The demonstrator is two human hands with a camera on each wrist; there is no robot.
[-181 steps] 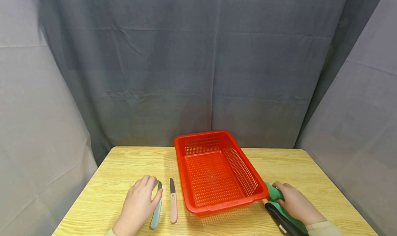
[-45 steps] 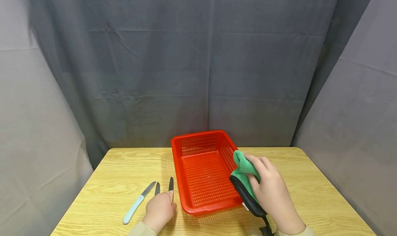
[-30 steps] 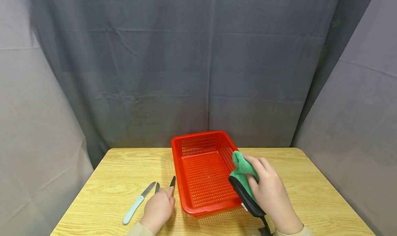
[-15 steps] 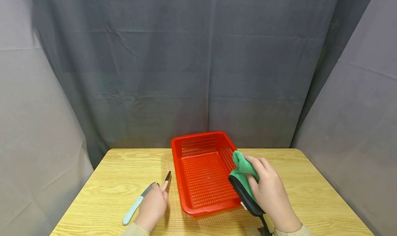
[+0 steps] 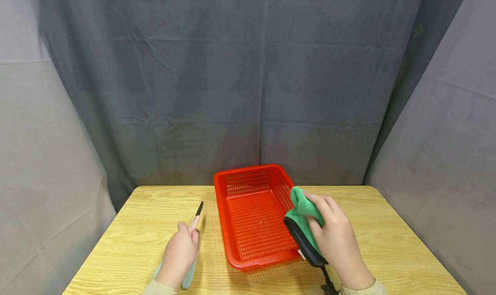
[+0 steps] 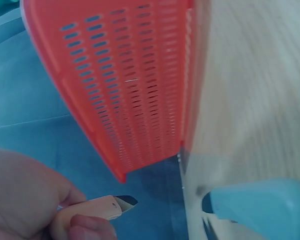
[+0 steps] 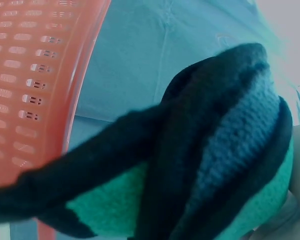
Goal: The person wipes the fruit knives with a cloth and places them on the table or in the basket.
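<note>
My left hand (image 5: 180, 254) grips a small knife with a pale pink handle (image 5: 194, 222), its dark blade pointing away from me. In the left wrist view, thumb and fingers close round that pink handle (image 6: 90, 210). Below the hand lie two more knives, a grey-green one (image 5: 189, 275) and a light blue one (image 5: 156, 270), both mostly hidden by it. My right hand (image 5: 335, 234) holds a bunched green cloth with black edging (image 5: 304, 211) at the basket's right side. A black strap (image 5: 327, 277) hangs from the cloth.
A red perforated plastic basket (image 5: 259, 226) stands between the hands on the wooden table (image 5: 135, 234); nothing shows inside. A grey curtain (image 5: 201, 92) hangs behind the table, with pale cloth panels (image 5: 445, 157) at both sides.
The left hand let go of the light blue knife, took up the pink-handled one and carried it leftward over the others. The right hand lifted the cloth to the basket's side, then stayed nearly still.
</note>
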